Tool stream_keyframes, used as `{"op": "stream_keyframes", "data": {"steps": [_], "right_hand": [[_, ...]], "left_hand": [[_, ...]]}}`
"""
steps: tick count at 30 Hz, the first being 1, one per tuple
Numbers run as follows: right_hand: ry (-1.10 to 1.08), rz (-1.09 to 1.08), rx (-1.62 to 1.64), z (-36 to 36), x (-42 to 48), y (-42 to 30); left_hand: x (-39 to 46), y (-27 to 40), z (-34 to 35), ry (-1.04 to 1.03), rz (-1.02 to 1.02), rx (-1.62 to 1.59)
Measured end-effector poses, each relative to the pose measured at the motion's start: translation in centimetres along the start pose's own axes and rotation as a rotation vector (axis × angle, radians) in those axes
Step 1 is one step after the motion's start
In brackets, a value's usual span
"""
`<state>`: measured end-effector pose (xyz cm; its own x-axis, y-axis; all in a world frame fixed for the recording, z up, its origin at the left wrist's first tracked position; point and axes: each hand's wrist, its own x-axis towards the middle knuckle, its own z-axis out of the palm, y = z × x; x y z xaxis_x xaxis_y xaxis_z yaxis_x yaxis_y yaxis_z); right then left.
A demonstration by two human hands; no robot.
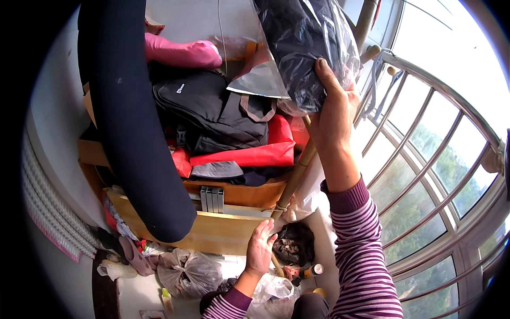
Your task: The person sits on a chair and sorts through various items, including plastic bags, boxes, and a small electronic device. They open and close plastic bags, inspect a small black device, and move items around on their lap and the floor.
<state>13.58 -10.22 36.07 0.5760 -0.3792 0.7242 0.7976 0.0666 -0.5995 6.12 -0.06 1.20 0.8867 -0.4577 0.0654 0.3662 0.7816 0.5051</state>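
Note:
My right hand, raised at the upper right of the view, grips the lower end of a clear plastic bag with dark folded material inside. Lower down, near the middle, my left hand is held up with its fingers extended and nothing in it, in front of a light wooden board. A black backpack lies on a heap behind, over a red bag. A long dark blue padded roll hangs down at the left.
Metal railing bars and windows curve along the right. A bamboo pole leans by the heap. On the floor stand a tied plastic bag, a black bag with brown lumps, a jar and mauve clogs. A radiator is at the left.

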Motion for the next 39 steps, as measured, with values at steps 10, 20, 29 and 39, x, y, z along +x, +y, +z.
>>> {"op": "stream_keyframes", "data": {"steps": [10,20,29,39], "right_hand": [[0.504,0.457,-0.287,0.9,11.9,10.7],[-0.156,-0.199,-0.537,-6.1,-12.5,5.3],[0.309,0.483,-0.921,-20.0,-44.6,2.1],[-0.034,1.234,-1.294,-20.6,-75.5,8.2]], "left_hand": [[-0.5,1.2,0.2,-0.019,0.071,0.075],[-3.3,2.3,0.4,-0.006,0.108,0.050],[-7.6,2.9,1.1,-0.021,0.113,0.032],[-9.8,2.8,-1.3,-0.448,0.132,0.143]]}}
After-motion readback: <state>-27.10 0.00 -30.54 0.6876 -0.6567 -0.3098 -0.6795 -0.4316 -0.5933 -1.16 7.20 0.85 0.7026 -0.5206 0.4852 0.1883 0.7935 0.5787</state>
